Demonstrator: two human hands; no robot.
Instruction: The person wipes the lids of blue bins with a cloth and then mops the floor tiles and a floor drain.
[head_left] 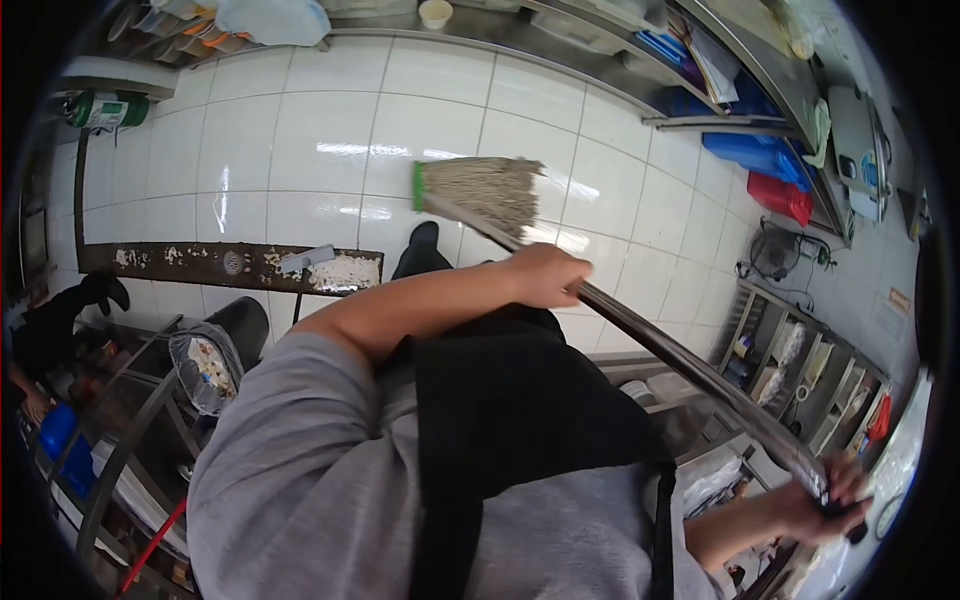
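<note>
My left hand (545,275) is closed around the middle of a mop's metal handle (690,365), with the forearm reaching across my body. At the handle's upper end, on the right, my right hand (825,500) is wrapped round it, slightly blurred. The handle slants down to the mop head (485,190), whose grey-beige strands lie spread on the white tiled floor (330,120). A green clamp (419,187) holds the strands. One black shoe (425,235) of mine is close to the mop head.
A dark floor drain channel (240,262) with pale debris runs at left; a grey scraper (308,258) lies over it. A lined bin (205,365) holds waste. Another person's shoe (105,290) shows at far left. Metal shelving (740,125), a fan (775,250) and racks stand right.
</note>
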